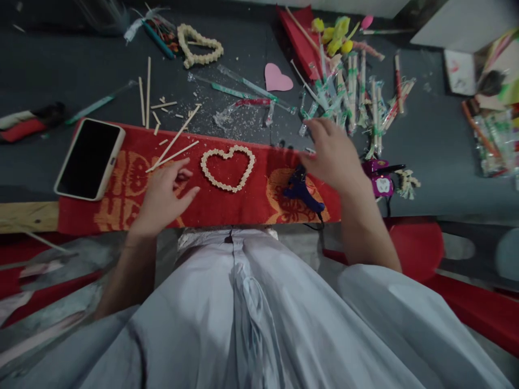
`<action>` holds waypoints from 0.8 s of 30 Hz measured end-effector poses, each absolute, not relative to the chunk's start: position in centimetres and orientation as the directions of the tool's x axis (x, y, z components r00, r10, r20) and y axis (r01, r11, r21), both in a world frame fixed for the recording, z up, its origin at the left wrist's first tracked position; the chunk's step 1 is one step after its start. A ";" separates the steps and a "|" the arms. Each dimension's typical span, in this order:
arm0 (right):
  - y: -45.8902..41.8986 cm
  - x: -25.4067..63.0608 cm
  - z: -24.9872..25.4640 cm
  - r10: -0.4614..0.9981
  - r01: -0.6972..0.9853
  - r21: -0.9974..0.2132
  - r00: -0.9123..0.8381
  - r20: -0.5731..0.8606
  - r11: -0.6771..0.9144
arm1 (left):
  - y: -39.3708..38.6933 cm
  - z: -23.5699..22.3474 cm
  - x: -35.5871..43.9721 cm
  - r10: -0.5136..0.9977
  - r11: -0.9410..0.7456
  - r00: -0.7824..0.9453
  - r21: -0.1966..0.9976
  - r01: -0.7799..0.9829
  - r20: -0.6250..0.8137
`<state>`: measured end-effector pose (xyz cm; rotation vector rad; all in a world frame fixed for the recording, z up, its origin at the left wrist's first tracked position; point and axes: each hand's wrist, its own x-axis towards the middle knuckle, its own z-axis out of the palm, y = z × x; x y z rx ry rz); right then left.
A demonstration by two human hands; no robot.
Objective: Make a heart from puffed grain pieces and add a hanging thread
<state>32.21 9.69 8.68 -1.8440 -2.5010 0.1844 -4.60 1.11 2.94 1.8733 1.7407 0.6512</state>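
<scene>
A heart-shaped frame point(205, 172) made of small pale wooden pieces lies on the red patterned cloth point(259, 205) between my hands. To its left, my left hand point(164, 192) hovers low with curled, parted fingers and nothing in it. Just beyond its fingertips lie thin wooden sticks point(177, 134). My right hand point(330, 154) is above the cloth's right end, fingers apart and reaching toward the wrapped chopsticks. Beneath and left of it rests a blue glue gun point(302, 193), partly hidden by the hand.
A phone point(89, 159) lies at the left, with red-handled pliers point(30, 123) beyond. Farther back are a second wooden heart point(198, 47), a pink paper heart point(278, 78), wrapped chopsticks point(352, 89) and yellow flowers point(336, 37). A purple device point(380, 178) stands right.
</scene>
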 end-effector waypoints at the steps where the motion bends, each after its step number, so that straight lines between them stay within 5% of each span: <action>1: 9.2 31.4 8.0 0.935 0.926 -0.180 -0.348 -0.063 0.332 | 1.2 2.5 -4.3 0.995 -0.094 0.086 0.634 0.767 0.043; 7: 7.1 25.9 4.4 0.865 0.800 -0.441 -0.493 -0.096 0.407 | 1.4 1.7 -2.0 0.996 -0.065 0.086 0.549 0.833 -0.013; 24: 6.1 23.8 3.1 0.905 0.795 -0.513 -0.418 -0.075 0.324 | 1.1 0.8 -1.0 1.000 -0.011 0.016 0.508 0.862 -0.006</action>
